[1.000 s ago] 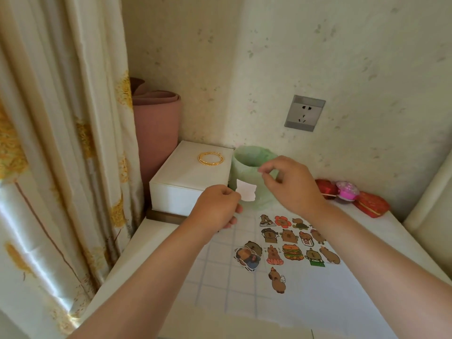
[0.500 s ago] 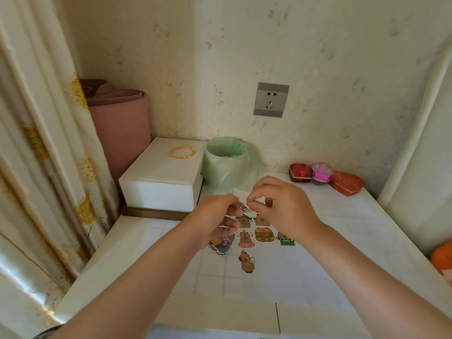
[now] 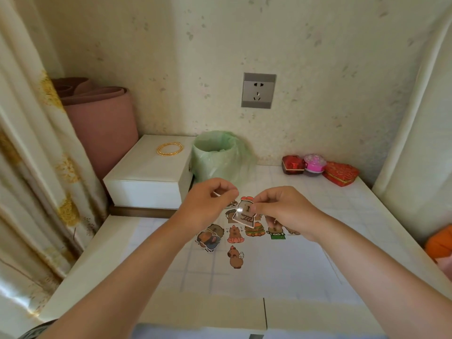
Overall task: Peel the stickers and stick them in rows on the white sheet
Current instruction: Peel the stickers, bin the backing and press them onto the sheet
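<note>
My right hand pinches a peeled capybara sticker by its upper edge, holding it glossy side up above the white sheet. To its left, my left hand pinches a thin white backing paper; only its edge shows. Several capybara stickers lie in rows on the sheet under and in front of both hands, and some are hidden behind them.
A small bin lined with a green bag stands behind the hands. A white box with a gold bangle sits at the back left, red and pink trinket boxes at the back right. A curtain hangs left.
The white backing has come away from the sticker: my left hand now holds the backing, my right the peeled sticker. Both hands dropped from beside the bin to above the sheet.
</note>
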{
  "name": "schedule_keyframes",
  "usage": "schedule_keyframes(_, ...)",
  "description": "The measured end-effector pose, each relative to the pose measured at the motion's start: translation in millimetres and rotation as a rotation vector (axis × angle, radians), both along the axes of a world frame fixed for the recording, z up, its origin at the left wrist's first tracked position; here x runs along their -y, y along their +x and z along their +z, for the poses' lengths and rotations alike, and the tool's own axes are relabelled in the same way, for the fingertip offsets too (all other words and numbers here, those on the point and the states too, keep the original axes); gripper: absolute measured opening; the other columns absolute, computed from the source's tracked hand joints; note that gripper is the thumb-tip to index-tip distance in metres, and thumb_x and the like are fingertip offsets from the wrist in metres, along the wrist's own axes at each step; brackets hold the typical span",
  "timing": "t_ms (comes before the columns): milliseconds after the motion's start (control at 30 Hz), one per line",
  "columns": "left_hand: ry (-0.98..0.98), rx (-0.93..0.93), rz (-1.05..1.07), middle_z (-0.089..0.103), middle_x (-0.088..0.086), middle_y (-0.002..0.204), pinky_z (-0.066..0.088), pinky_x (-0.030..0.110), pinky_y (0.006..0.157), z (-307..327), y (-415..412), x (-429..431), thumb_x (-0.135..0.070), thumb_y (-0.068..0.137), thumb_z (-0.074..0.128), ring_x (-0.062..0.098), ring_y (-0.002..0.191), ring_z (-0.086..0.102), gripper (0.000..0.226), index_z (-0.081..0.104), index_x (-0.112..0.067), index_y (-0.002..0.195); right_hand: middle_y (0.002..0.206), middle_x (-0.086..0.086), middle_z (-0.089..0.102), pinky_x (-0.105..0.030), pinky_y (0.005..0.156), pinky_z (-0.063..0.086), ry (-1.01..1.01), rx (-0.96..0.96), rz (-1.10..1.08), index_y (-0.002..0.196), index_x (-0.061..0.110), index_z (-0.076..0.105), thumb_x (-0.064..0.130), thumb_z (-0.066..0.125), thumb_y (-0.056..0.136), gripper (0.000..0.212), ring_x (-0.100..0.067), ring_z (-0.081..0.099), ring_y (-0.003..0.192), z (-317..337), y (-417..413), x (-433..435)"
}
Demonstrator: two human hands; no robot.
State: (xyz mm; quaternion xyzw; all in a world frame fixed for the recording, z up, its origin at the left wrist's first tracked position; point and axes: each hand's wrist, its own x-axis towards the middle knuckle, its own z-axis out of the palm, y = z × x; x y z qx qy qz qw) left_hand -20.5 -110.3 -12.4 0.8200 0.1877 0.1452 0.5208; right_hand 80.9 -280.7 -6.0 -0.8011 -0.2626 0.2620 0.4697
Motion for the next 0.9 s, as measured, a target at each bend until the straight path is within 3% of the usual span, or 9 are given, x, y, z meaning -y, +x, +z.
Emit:
schedule_keyframes(167, 0.091, -0.067, -0.099, 0.072, -0.009, 0.080, 0.052, 0.029, 0.076, -4, 6, 5, -0.039, 0.086, 0.070, 0.005, 0.071, 0.063, 0.012, 0.074, -0.028, 0.084, 0.043, 0.005, 0.055, -0.014, 0.034, 0.029, -0.078, -0.016, 0.019, 0.100, 0.008, 0.073, 0.016, 0.070, 0.091, 0.012, -0.004, 0.041, 0.034, 5, -1, 3)
schedule_keyframes(267, 0.151, -0.075, -0.111, 0.070, -0.010, 0.081, 0.046, 0.018, 0.063, -8, 9, 5, -0.035, 0.088, 0.071, -0.005, 0.059, 0.059, 0.008, 0.072, -0.028, 0.087, 0.044, 0.004, 0.054, -0.013, 0.034, 0.028, -0.083, -0.014, 0.047, 0.100, 0.008, 0.073, 0.015, 0.069, 0.092, 0.011, -0.005, 0.040, 0.034, 4, 0, 5)
schedule_keyframes(367, 0.216, -0.112, -0.147, 0.068, -0.012, 0.081, 0.041, 0.008, 0.058, -10, 11, 6, -0.035, 0.092, 0.066, -0.007, 0.060, 0.057, 0.010, 0.072, -0.027, 0.089, 0.046, 0.000, 0.054, -0.013, 0.036, 0.028, -0.074, -0.014, 0.061, 0.096, 0.009, 0.073, 0.015, 0.069, 0.092, 0.009, -0.006, 0.040, 0.036, 3, 2, 7)
schedule_keyframes(467, 0.187, -0.166, -0.204, 0.067, -0.006, 0.079, 0.044, 0.017, 0.065, -12, 11, 8, -0.034, 0.097, 0.059, 0.004, 0.067, 0.056, 0.020, 0.071, -0.019, 0.093, 0.053, -0.006, 0.057, -0.013, 0.038, 0.029, -0.083, 0.003, 0.061, 0.091, 0.012, 0.074, 0.017, 0.069, 0.092, 0.007, -0.009, 0.042, 0.040, -1, 4, 8)
schedule_keyframes(567, 0.094, -0.266, -0.252, 0.066, 0.002, 0.076, 0.043, 0.029, 0.066, -14, 12, 10, -0.033, 0.101, 0.052, 0.013, 0.066, 0.056, 0.033, 0.067, -0.004, 0.095, 0.077, -0.019, 0.071, -0.019, 0.043, 0.035, -0.102, 0.025, 0.078, 0.088, 0.014, 0.075, 0.025, 0.069, 0.092, 0.013, -0.012, 0.047, 0.047, -7, 6, 8)
schedule_keyframes(600, 0.043, -0.307, -0.256, 0.068, 0.004, 0.075, 0.042, 0.029, 0.066, -15, 12, 10, -0.034, 0.101, 0.052, 0.014, 0.064, 0.056, 0.035, 0.066, -0.003, 0.091, 0.079, -0.017, 0.073, -0.021, 0.044, 0.037, -0.106, 0.035, 0.083, 0.087, 0.015, 0.075, 0.025, 0.069, 0.092, 0.013, -0.012, 0.047, 0.048, -8, 6, 9)
schedule_keyframes(733, -0.154, -0.435, -0.263, 0.068, 0.016, 0.079, 0.043, 0.018, 0.052, -16, 12, 10, -0.030, 0.099, 0.057, 0.010, 0.053, 0.061, 0.034, 0.059, -0.011, 0.071, 0.044, 0.017, 0.055, -0.018, 0.045, 0.037, -0.140, 0.095, 0.131, 0.081, 0.016, 0.072, 0.019, 0.070, 0.092, 0.011, -0.004, 0.045, 0.042, -11, 4, 12)
schedule_keyframes(900, -0.060, -0.407, -0.194, 0.074, 0.009, 0.083, 0.041, 0.015, 0.050, -22, 10, 11, -0.029, 0.094, 0.065, 0.003, 0.053, 0.061, 0.027, 0.069, -0.013, 0.073, 0.042, 0.017, 0.055, -0.019, 0.046, 0.035, -0.177, 0.075, 0.129, 0.085, 0.010, 0.072, 0.019, 0.067, 0.094, 0.014, -0.007, 0.042, 0.041, -18, 4, 16)
